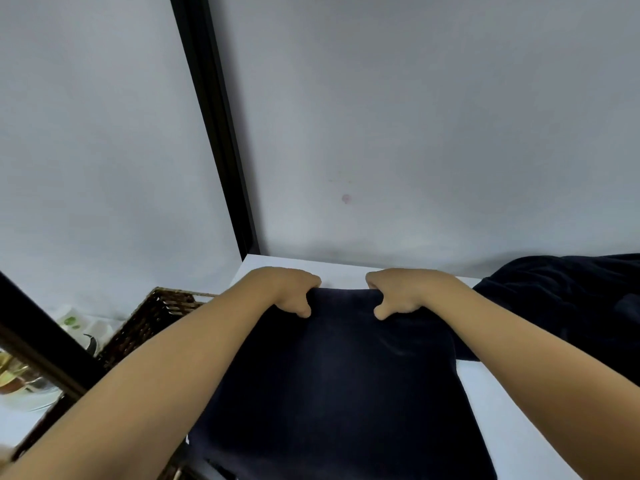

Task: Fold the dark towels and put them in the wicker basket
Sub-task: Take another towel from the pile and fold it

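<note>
**While both hands grip the far edge, the fold is under way**

While the white table (502, 403) carries everything, its largest load is the dark towel (339, 382) spread flat down the middle, running from the far edge toward the person. A second heap of dark towels (568, 299) lies bunched at the right, touching the spread one's far right corner. Left of the table, below its level, stands the wicker basket (145, 323); its inside is mostly hidden by the left forearm.

Both hands are closed on the spread towel's far hem: the left hand (291, 289) pinches it with thumb on top and fingers curled over the edge, and the right hand (398, 292) does the same just beside it, the two near together.

I judge this to be the folding step, with the hem gripped and nothing visibly in the basket. The next move likely calls for drawing the hem toward the near edge, keeping both corners level so the halves meet squarely.
</note>
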Action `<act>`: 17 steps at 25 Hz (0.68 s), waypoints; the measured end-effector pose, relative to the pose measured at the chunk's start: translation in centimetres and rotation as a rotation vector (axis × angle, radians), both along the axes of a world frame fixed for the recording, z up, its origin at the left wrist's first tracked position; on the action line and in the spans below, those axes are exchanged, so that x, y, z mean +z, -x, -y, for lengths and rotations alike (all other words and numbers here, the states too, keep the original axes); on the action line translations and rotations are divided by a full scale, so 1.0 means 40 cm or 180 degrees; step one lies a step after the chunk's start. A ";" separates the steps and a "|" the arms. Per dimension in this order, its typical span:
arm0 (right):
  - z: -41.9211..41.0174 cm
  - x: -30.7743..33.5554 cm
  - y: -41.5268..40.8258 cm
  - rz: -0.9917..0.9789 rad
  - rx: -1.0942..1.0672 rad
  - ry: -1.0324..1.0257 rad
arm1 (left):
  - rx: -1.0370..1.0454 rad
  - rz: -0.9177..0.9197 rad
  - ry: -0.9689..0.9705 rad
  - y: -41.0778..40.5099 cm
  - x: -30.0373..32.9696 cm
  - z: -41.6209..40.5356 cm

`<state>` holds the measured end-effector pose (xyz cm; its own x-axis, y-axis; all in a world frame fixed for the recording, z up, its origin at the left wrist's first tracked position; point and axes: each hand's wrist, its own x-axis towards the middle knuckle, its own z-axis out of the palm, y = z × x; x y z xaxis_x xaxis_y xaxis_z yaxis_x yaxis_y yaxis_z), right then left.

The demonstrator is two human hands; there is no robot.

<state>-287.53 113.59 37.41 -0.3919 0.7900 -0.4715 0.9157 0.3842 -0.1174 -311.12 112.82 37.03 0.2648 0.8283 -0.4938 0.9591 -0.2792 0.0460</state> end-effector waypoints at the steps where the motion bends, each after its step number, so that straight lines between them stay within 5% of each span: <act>1: -0.005 -0.006 0.007 0.0038 0.0069 -0.0237 | -0.0090 0.0172 -0.0228 0.007 -0.015 -0.003; 6: -0.017 -0.125 0.028 -0.0134 0.0378 -0.2378 | -0.0249 0.0127 -0.1968 0.039 -0.102 0.002; 8: -0.002 -0.151 0.022 -0.0327 0.0488 -0.2703 | -0.0186 0.0379 -0.2070 0.045 -0.125 0.016; 13: 0.086 -0.155 0.018 -0.0244 0.0276 -0.1675 | 0.0049 0.0913 -0.1243 0.049 -0.113 0.056; 17: 0.101 -0.103 0.013 -0.0754 0.0094 -0.1001 | -0.0006 0.1090 -0.0869 0.054 -0.084 0.073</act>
